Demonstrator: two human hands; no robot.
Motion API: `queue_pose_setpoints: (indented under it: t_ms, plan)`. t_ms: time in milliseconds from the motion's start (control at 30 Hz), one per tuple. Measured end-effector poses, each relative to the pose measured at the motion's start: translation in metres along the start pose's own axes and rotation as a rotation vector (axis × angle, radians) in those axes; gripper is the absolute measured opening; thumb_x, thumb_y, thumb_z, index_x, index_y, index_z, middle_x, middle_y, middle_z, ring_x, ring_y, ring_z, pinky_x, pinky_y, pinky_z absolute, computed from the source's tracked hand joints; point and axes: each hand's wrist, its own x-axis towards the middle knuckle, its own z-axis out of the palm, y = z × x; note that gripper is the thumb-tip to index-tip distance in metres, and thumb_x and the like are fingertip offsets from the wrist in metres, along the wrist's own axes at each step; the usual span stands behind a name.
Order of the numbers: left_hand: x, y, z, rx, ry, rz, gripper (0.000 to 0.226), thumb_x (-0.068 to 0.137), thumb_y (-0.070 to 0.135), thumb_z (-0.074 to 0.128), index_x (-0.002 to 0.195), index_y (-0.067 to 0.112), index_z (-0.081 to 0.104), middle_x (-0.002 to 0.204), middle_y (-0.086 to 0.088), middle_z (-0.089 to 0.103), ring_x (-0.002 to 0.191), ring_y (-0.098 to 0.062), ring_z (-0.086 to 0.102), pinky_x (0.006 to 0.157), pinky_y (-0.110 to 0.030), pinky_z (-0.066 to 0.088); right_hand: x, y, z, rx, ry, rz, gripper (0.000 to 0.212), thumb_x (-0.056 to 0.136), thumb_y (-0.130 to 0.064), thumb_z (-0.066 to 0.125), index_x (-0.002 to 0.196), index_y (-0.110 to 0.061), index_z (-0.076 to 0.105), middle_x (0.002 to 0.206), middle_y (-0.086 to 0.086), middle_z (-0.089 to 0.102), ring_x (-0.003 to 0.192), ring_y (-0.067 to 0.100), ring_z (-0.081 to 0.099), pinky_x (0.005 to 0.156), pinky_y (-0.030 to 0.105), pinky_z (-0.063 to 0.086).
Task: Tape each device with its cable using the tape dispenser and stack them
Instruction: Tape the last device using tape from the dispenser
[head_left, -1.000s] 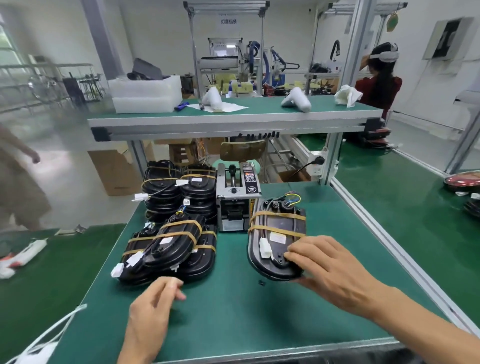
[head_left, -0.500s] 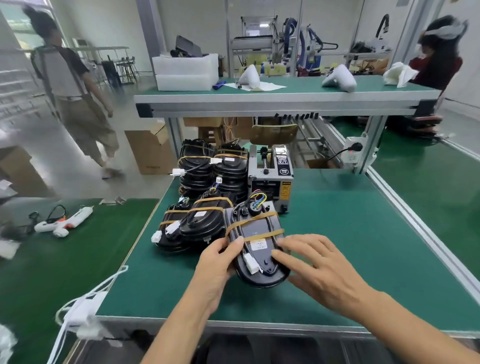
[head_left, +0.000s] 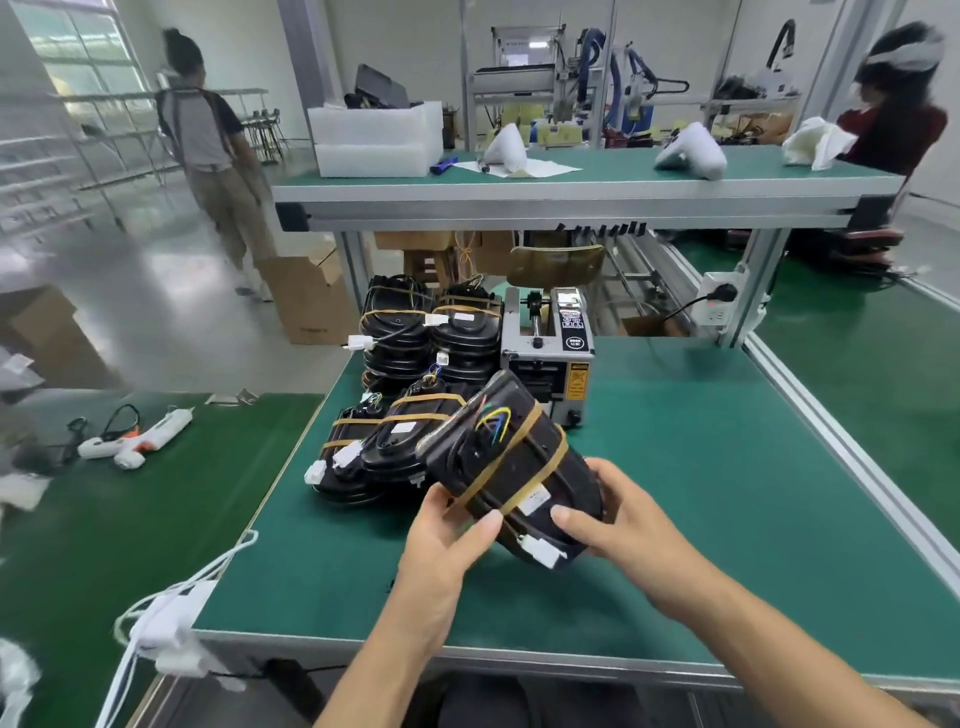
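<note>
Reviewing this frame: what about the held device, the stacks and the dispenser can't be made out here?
- Underside of the held device, head view: faces away; left hand and right hand cover its near edge.
- Label on it: print too small.
- Count in the rear stacks: the front stack hides the lower ones.
- Tape dispenser outlet: the held device blocks it.

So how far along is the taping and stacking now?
Done: taped devices sit in rear stacks and a front pile. In hand: left hand and right hand hold a taped device off the table. Left: stacking it; no untaped devices visible.
</note>
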Motion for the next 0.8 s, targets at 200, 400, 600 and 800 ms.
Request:
queue_pose_setpoints:
  t_ms: [200, 400, 600, 800]
  plan:
    - [-0.011, 0.025, -0.056, 0.228, -0.046, 0.114, 0.089, 0.077, 0.044, 0.084, 0.155, 0.026, 0.045, 0.151, 0.014, 0.063, 0.144, -0.008, 0.056, 0.116, -0.022, 0.046, 0.017, -0.026, -0.033, -0.502, -0.098, -0.198, 0.055, 0.091, -0.021, 0.079, 0.136, -0.039, 0.052, 0.128, -0.014, 0.068, 0.118, 0.01, 0.065, 0.097, 0.029, 0.054]
    - [-0.018, 0.028, -0.078, 0.417, -0.067, 0.126, 0.072, 0.096, 0.067, 0.065, 0.151, 0.021, 0.055, 0.143, 0.018, 0.069, 0.14, -0.001, 0.057, 0.113, -0.015, 0.044, 0.03, -0.026, -0.031, -0.805, -0.12, -0.277, 0.062, 0.087, -0.019, 0.08, 0.134, -0.047, 0.05, 0.129, -0.028, 0.062, 0.12, 0.003, 0.059, 0.102, 0.028, 0.049]
    - [-0.009, -0.008, -0.078, 0.416, -0.043, 0.06, 0.04, 0.103, 0.028, 0.065, 0.142, 0.02, 0.06, 0.129, 0.025, 0.074, 0.123, 0.005, 0.068, 0.099, -0.008, 0.048, 0.034, -0.014, -0.019, -0.899, -0.161, -0.302, 0.066, 0.086, -0.019, 0.079, 0.134, -0.051, 0.046, 0.13, -0.032, 0.057, 0.12, -0.003, 0.056, 0.103, 0.027, 0.047]
    - [-0.005, -0.017, -0.079, 0.465, -0.064, 0.113, 0.036, 0.1, 0.046, 0.067, 0.136, 0.039, 0.071, 0.128, 0.011, 0.078, 0.123, -0.008, 0.071, 0.102, -0.015, 0.05, 0.038, -0.006, -0.011, -0.916, -0.179, -0.273, 0.067, 0.087, -0.019, 0.078, 0.137, -0.048, 0.045, 0.132, -0.029, 0.056, 0.123, -0.001, 0.055, 0.106, 0.029, 0.046]
